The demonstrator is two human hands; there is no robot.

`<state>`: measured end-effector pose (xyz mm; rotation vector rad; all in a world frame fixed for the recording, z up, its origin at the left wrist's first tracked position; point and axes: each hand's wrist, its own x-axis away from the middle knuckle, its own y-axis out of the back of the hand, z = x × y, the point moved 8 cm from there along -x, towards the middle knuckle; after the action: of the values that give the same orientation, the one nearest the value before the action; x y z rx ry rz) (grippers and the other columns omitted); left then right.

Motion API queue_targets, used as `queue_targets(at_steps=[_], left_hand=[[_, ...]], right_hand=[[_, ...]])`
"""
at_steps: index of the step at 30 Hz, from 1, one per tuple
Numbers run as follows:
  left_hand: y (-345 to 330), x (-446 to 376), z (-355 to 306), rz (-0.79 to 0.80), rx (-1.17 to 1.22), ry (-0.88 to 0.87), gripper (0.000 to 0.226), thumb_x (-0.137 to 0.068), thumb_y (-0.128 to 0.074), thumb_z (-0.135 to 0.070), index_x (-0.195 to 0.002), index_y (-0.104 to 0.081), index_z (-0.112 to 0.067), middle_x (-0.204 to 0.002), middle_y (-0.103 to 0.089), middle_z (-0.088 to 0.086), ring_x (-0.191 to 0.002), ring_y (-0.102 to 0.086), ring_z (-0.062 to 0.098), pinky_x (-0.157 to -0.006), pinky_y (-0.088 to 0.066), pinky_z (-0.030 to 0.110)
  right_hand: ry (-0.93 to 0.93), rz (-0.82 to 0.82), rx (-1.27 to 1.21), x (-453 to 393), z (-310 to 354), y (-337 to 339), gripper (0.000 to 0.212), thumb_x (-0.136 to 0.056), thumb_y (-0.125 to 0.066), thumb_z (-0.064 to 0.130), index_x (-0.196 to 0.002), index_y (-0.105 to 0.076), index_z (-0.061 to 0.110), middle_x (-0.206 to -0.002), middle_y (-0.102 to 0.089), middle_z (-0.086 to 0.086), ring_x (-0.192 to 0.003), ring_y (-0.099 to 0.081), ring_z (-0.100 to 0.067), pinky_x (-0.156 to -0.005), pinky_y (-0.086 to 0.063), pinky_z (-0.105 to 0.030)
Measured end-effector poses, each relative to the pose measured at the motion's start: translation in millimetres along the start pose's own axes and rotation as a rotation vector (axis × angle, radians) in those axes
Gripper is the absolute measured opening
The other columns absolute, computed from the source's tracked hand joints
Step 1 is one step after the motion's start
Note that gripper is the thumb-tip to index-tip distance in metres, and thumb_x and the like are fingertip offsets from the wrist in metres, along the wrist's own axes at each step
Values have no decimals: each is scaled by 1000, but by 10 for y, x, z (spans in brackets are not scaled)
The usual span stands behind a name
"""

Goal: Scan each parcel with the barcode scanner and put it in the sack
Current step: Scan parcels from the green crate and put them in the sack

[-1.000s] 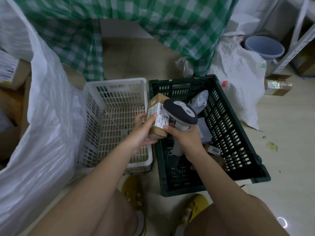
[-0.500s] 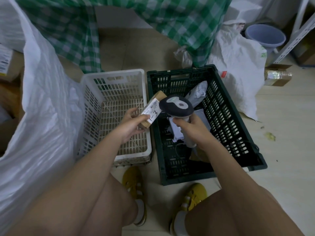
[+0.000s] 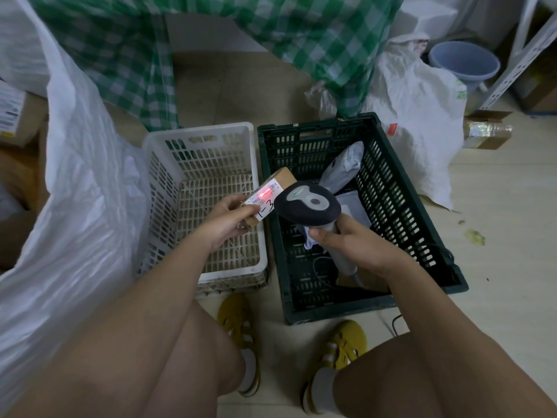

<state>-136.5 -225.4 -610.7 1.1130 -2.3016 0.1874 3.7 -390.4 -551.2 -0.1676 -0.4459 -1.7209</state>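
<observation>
One small parcel under the scanner beam, the sack waiting at nine o'clock.

Fingers of the left hand [image 3: 224,223] pinch the brown cardboard parcel [image 3: 271,193] by its near end, holding it up over the gap between the white basket [image 3: 199,135] and the green crate [image 3: 422,236], label turned up. The right hand [image 3: 355,245] is wrapped tight round the grip of the barcode scanner [image 3: 307,205], whose head sits just at three o'clock of the parcel; a red line glows on the label [image 3: 262,198], so the scanning step looks to be in hand. Next, by my reading, the parcel swings toward nine o'clock into the white sack [image 3: 75,191], and another grey bagged parcel [image 3: 343,167] in the crate gets picked.
</observation>
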Motion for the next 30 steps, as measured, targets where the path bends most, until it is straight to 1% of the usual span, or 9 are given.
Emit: queue_targets(at_steps=[4,9,13,16,20,22,25,27,30], left_hand=[[10,-22,9,-6,-1,4,57,-87,-69,-17,-138,-46,-14,-118,-58,0,-101,-61,13,-97,-51,42],[2,-32,30,-4,-1,14,57,-87,-69,-16,-139,-45,-14,-125,-57,4,-104,-61,16,-98,-50,43],[-9,-29,26,13,-11,6,57,-87,-68,-16,-139,-45,-13,-116,-60,0,-99,-62,13,-97,-51,41],[-2,-31,27,12,-12,5,57,-87,-68,-16,-139,-44,-13,-116,-59,-1,-101,-62,13,-97,-51,42],[-3,-24,28,15,-10,-2,57,-87,-68,-16,-139,-44,-13,-117,-59,-1,-102,-61,14,-97,-51,42],[1,-9,15,4,-14,-13,58,-87,-69,-18,-139,-45,-14,-123,-58,1,-102,-62,13,-94,-53,39],[4,85,-56,-42,1,-56,57,-86,-71,-25,-137,-47,-17,-130,-56,1,-101,-63,12,-86,-55,32],[-14,202,-124,-87,27,-95,56,-85,-71,-28,-135,-49,-18,-131,-55,0,-100,-63,11,-82,-56,29],[-36,455,-267,-165,24,-172,51,-86,-70,-28,-132,-51,-18,-128,-56,0,-94,-63,8,-75,-54,23]], right_hand=[[-11,-5,-4,23,22,42,43,-96,-56,23,-136,-42,26,-133,-54,11,-125,-48,-8,-109,-36,-31],[-5,11,44,76,55,51,47,-96,-55,22,-140,-39,23,-135,-51,10,-125,-46,-8,-107,-35,-28],[-11,24,80,68,39,48,47,-96,-56,24,-140,-41,22,-137,-52,8,-126,-46,-9,-110,-35,-31],[-5,28,79,58,41,41,48,-96,-56,24,-141,-40,21,-137,-51,8,-126,-46,-8,-109,-35,-30],[5,9,84,49,33,55,42,-96,-56,24,-136,-43,22,-132,-54,8,-121,-49,-7,-105,-38,-28],[11,-10,76,47,19,71,38,-95,-57,22,-132,-46,22,-125,-57,11,-114,-53,-4,-98,-42,-21],[22,-134,6,36,40,145,38,-93,-60,21,-130,-50,19,-112,-60,14,-102,-56,0,-82,-44,-14],[22,-260,-51,24,55,215,36,-93,-61,20,-128,-53,14,-109,-62,8,-99,-58,-7,-79,-45,-20],[37,-404,-108,49,128,256,32,-93,-61,19,-123,-57,8,-110,-64,-4,-101,-59,-19,-83,-45,-32]])
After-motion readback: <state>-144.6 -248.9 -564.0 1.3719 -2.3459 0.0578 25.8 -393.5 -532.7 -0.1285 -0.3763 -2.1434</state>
